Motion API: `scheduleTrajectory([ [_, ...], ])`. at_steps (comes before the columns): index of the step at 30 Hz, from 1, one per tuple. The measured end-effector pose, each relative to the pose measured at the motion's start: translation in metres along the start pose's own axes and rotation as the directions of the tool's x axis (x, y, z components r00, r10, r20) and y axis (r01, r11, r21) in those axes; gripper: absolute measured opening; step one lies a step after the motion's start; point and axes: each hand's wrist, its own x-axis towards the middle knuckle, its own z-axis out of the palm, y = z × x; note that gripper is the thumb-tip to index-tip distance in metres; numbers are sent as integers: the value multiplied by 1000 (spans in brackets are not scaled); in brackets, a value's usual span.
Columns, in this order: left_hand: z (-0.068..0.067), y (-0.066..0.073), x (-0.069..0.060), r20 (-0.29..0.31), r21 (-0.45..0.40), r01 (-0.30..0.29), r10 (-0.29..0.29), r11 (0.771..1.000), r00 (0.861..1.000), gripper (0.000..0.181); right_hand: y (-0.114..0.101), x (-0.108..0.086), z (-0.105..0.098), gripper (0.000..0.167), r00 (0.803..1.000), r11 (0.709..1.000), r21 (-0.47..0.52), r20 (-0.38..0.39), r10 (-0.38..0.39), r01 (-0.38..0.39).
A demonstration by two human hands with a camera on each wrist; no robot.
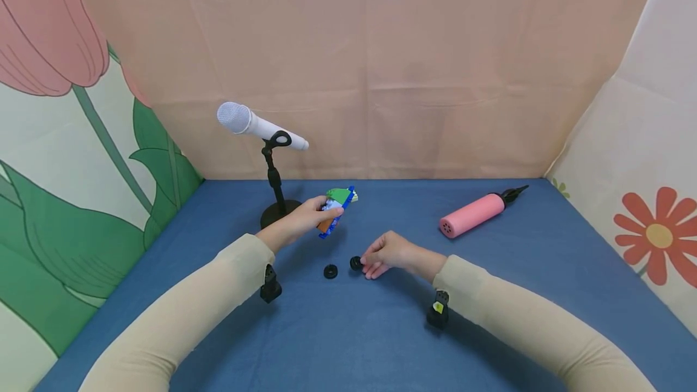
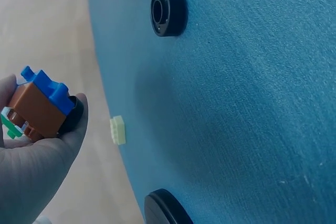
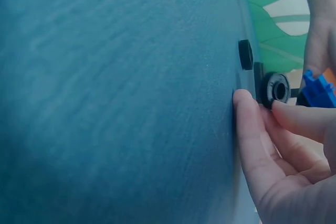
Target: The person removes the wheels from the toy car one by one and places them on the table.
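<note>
My left hand (image 1: pixel 302 218) grips a toy car body of building blocks (image 1: pixel 339 203), raised over the table. In the left wrist view the body shows a blue base, a brown-orange block (image 2: pixel 39 109) and a bit of green, with a black round part (image 2: pixel 72 116) at its side. Between thumb and fingers, my right hand (image 1: pixel 396 251) pinches a small black toy wheel (image 3: pixel 276 88) just above the cloth. A second black wheel (image 1: pixel 330 271) lies on the table to the left of that hand.
A white microphone (image 1: pixel 267 127) sits on a black stand (image 1: pixel 274 183) behind my left hand. The pink hand pump (image 1: pixel 472 215) lies at the back right. One pale yellow block (image 2: pixel 118 130) rests on the blue table (image 1: pixel 348 337) beyond the toy.
</note>
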Motion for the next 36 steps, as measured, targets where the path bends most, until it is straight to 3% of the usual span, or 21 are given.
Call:
scheduleTrajectory([
  [18, 0, 2, -1, 4, 6, 0, 0, 1000, 1000, 70, -5, 3, 4, 7, 992, 990, -96, -83, 94, -102],
  [27, 1, 0, 0, 1, 0, 6, -6, 1000, 1000, 71, -4, 7, 4, 8, 992, 987, -118, -75, 101, -110],
  [36, 1, -4, 3, 18, -17, -18, 18, 1000, 1000, 69, -5, 6, 2, 11, 988, 986, -73, -57, 144, -148],
])
